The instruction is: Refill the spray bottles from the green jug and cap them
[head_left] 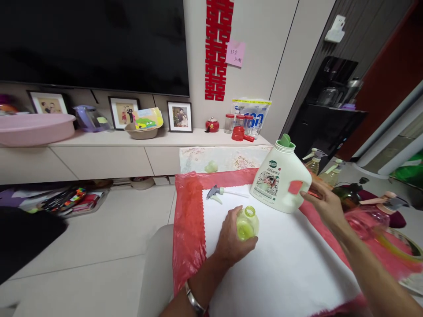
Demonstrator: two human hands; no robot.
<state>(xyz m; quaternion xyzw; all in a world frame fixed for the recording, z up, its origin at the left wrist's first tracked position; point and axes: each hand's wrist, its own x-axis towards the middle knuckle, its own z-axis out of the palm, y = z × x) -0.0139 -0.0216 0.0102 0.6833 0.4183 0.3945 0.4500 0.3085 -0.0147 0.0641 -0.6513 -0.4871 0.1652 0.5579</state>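
My left hand (233, 235) is wrapped round a small see-through yellow-green bottle (250, 226), its neck uncovered and some liquid showing at the bottom. At the large pale green detergent jug (280, 174), my right hand (322, 200) is closed on the handle at its right side; some of the fingers are hidden behind it. The jug stands upright on a white cloth (280, 259), with a green spout in its open mouth. A grey and pale green spray head (216, 192) with a thin tube lies on the cloth, left of the jug.
Red plastic sheeting (188, 220) lies under the cloth. A pale green cap-like piece (211, 166) sits behind it. Right of the jug stand spray bottles (333, 174) and a pink spray bottle (368, 220). A TV cabinet (99, 160) with frames and jars runs along the wall.
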